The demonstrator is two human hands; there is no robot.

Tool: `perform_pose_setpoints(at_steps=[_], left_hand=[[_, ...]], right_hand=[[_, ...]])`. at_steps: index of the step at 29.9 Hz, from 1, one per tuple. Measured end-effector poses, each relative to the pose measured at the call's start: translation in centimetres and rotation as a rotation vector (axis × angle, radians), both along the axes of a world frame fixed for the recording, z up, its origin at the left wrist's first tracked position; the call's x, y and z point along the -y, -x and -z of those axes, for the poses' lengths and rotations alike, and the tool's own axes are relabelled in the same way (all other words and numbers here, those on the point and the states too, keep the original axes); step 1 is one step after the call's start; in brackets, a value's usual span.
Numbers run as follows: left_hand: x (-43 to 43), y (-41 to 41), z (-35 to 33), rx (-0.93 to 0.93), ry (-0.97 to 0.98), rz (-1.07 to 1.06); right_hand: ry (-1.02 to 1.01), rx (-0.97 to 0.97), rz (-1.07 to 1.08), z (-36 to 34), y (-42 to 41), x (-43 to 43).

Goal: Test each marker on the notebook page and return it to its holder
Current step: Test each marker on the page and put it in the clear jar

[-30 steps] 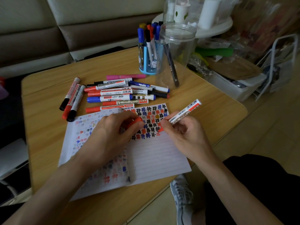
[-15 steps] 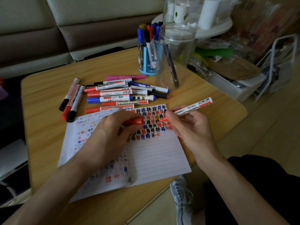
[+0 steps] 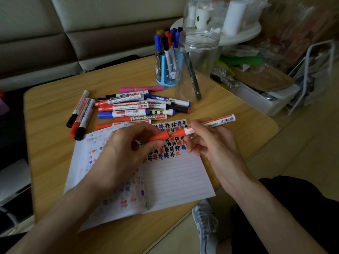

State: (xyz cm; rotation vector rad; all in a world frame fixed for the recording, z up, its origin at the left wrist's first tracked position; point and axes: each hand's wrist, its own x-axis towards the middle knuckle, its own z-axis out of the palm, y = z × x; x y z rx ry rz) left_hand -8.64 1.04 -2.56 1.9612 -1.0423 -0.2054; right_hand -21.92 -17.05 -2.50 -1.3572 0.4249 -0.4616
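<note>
Lifted off the lined notebook page (image 3: 174, 176), the red-and-white whiteboard marker (image 3: 209, 125) pinched in the right hand (image 3: 214, 143) now meets the red plastic cap (image 3: 159, 137) pinched by the left hand (image 3: 126, 153). Pushed in crooked, the nib could crush against the cap's rim.

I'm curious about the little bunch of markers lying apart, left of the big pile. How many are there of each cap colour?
Black cap: 2, the leftmost marker and the rightmost marker
Red cap: 1, the middle marker
Total: 3

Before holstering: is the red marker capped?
Not capped: left hand holds the cap at the tip of the red marker in the right hand.
</note>
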Motion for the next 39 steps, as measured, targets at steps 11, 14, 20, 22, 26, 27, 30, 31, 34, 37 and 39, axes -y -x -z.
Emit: perform_pose_setpoints(at_steps=[11,14,20,22,26,27,30,31,34,37,39], left_hand=[[0.7,0.9,-0.7,-0.101,0.114,0.014],[0.8,1.1,-0.7,-0.131,0.153,0.041],[1.2,2.1,-0.7,-0.154,0.193,0.040],[1.6,2.3,-0.8,-0.169,0.174,0.064],[3.3,3.3,-1.0,-0.190,0.071,0.155],[3.9,3.5,-1.0,-0.188,0.065,0.163],[6.3,4.3,-1.2,-0.148,-0.004,0.209],[7.4,4.8,-1.4,-0.124,-0.045,0.228],[10.6,6.6,-1.9,-0.115,-0.080,0.265],[14.5,9.5,-2.1,-0.124,-0.023,0.301],[16.9,11.6,-2.0,-0.153,-0.020,0.319]], right_hand=[[0.060,0.087,-0.084,0.8,0.0,-0.7],[0.108,0.118,-0.051,1.2,0.0,-1.0],[0.148,0.158,-0.008,1.2,0.3,-1.5],[0.164,0.146,-0.023,0.8,0.4,-1.2],[0.306,0.110,-0.026,-0.6,0.6,0.3],[0.334,0.115,0.004,-1.2,0.8,0.9],[0.389,0.128,0.137,-2.7,2.3,3.5],[0.416,0.129,0.187,-3.2,3.3,4.6],[0.508,0.110,0.308,-4.0,6.3,7.6],[0.585,0.039,0.446,-3.8,10.4,10.6],[0.604,-0.046,0.531,-3.1,13.7,12.1]])
